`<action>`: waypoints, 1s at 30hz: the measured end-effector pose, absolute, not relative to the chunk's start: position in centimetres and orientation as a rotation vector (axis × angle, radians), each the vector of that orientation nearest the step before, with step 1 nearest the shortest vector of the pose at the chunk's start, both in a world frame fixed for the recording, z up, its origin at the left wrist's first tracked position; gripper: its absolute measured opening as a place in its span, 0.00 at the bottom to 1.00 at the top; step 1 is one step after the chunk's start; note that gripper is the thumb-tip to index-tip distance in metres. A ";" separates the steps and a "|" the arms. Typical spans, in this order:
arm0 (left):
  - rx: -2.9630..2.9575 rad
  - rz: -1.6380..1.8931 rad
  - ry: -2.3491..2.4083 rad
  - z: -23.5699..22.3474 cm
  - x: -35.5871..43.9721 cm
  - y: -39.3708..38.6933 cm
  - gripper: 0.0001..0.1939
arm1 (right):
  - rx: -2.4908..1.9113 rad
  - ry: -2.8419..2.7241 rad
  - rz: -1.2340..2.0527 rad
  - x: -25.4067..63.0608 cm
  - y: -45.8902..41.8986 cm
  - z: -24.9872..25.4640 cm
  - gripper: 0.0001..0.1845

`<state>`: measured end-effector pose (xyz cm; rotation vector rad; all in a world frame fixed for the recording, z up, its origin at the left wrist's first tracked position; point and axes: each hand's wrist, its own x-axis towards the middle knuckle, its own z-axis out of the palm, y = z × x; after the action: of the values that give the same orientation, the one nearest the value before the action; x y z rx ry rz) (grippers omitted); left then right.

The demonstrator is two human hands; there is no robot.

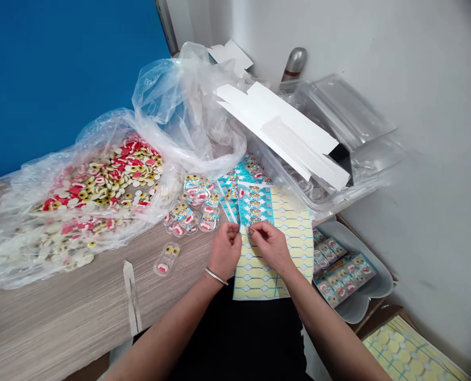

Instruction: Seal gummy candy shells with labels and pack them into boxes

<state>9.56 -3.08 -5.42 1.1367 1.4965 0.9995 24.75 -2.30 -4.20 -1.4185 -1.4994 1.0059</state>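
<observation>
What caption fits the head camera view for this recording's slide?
Left hand and right hand pinch at a sticker sheet beside clear packs of eyeball candies.

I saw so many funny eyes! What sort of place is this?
Probably a small packing room for sweets, though I can't be sure. A clear plastic bag holds round red-and-yellow pieces, small clear packets lie nearby, and a yellow-and-blue paper label sheet lies beside them.
</observation>
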 end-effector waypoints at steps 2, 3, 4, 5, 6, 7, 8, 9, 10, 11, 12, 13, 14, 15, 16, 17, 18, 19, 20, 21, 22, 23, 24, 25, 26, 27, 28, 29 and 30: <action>0.931 0.966 1.429 -5.4 9.6 -2.7 0.10 | -1.413 -1.510 1.005 24.7 -2.4 -4.1 0.09; 0.895 0.955 1.404 -5.3 9.7 -2.5 0.10 | -1.417 -1.515 1.010 24.6 -2.4 -4.0 0.09; 0.877 0.946 1.385 -5.2 9.6 -2.3 0.11 | -1.423 -1.516 1.023 24.6 -2.3 -4.0 0.09; 0.849 0.937 1.364 -5.0 9.6 -2.2 0.12 | -1.429 -1.509 1.043 24.7 -2.3 -4.0 0.09; 0.818 0.929 1.344 -4.9 9.5 -2.1 0.13 | -1.433 -1.497 1.068 24.7 -2.2 -3.9 0.08; 0.790 0.923 1.328 -4.7 9.5 -2.1 0.13 | -1.435 -1.481 1.093 24.7 -2.2 -3.9 0.09; 0.764 0.917 1.316 -4.6 9.4 -2.1 0.14 | -1.438 -1.471 1.108 24.6 -2.2 -3.9 0.10; 0.741 0.912 1.307 -4.6 9.3 -2.2 0.14 | -1.443 -1.474 1.107 24.6 -2.1 -3.9 0.11; 0.721 0.907 1.301 -4.5 9.3 -2.3 0.14 | -1.454 -1.496 1.089 24.5 -2.1 -3.9 0.11; 0.705 0.903 1.300 -4.5 9.3 -2.4 0.15 | -1.469 -1.531 1.058 24.4 -2.1 -3.9 0.11; 0.692 0.901 1.303 -4.5 9.3 -2.4 0.15 | -1.492 -1.569 1.018 24.2 -2.1 -3.9 0.10; 0.681 0.900 1.308 -4.6 9.3 -2.5 0.15 | -1.517 -1.604 0.976 24.1 -2.1 -3.8 0.10; 0.673 0.899 1.313 -4.6 9.3 -2.6 0.15 | -1.543 -1.631 0.940 24.0 -2.1 -3.8 0.09; 0.667 0.897 1.316 -4.6 9.4 -2.7 0.15 | -1.563 -1.647 0.918 23.9 -2.1 -3.8 0.09; 0.662 0.894 1.315 -4.5 9.4 -2.7 0.14 | -1.576 -1.654 0.905 23.8 -2.1 -3.8 0.07; 0.655 0.889 1.312 -4.4 9.4 -2.7 0.14 | -1.578 -1.655 0.904 23.8 -2.1 -3.7 0.05; 0.647 0.883 1.308 -4.3 9.5 -2.7 0.14 | -1.575 -1.652 0.913 23.8 -2.1 -3.7 0.04; 0.635 0.877 1.304 -4.1 9.5 -2.6 0.14 | -1.571 -1.644 0.931 23.8 -2.1 -3.7 0.05; 0.620 0.870 1.300 -4.0 9.5 -2.5 0.15 | -1.567 -1.633 0.947 23.8 -2.2 -3.7 0.06; 0.605 0.863 1.297 -3.8 9.5 -2.4 0.17 | -1.564 -1.627 0.958 23.8 -2.2 -3.7 0.07; 0.592 0.854 1.294 -3.7 9.4 -2.2 0.19 | -1.563 -1.625 0.961 23.9 -2.3 -3.7 0.07; 0.582 0.843 1.294 -3.6 9.4 -1.9 0.21 | -1.560 -1.627 0.957 23.8 -2.4 -3.7 0.07; 0.576 0.832 1.295 -3.6 9.4 -1.7 0.22 | -1.553 -1.632 0.946 23.8 -2.5 -3.7 0.06; 0.574 0.822 1.298 -3.6 9.4 -1.4 0.22 | -1.544 -1.635 0.934 23.7 -2.6 -3.7 0.06; 0.574 0.817 1.302 -3.7 9.4 -1.2 0.22 | -1.535 -1.637 0.925 23.7 -2.6 -3.8 0.05; 0.576 0.815 1.306 -3.8 9.4 -1.0 0.21 | -1.524 -1.638 0.921 23.6 -2.7 -3.8 0.05; 0.577 0.815 1.308 -3.9 9.4 -0.9 0.20 | -1.511 -1.637 0.922 23.5 -2.8 -3.7 0.05; 0.577 0.814 1.309 -3.9 9.4 -0.8 0.19 | -1.498 -1.635 0.924 23.4 -2.9 -3.7 0.04; 0.575 0.810 1.307 -3.9 9.3 -0.8 0.19 | -1.489 -1.632 0.925 23.4 -3.0 -3.7 0.04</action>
<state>9.34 -0.80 -3.95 0.5749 1.3072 0.8101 23.39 -2.95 -3.67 -1.4886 -1.6315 0.9250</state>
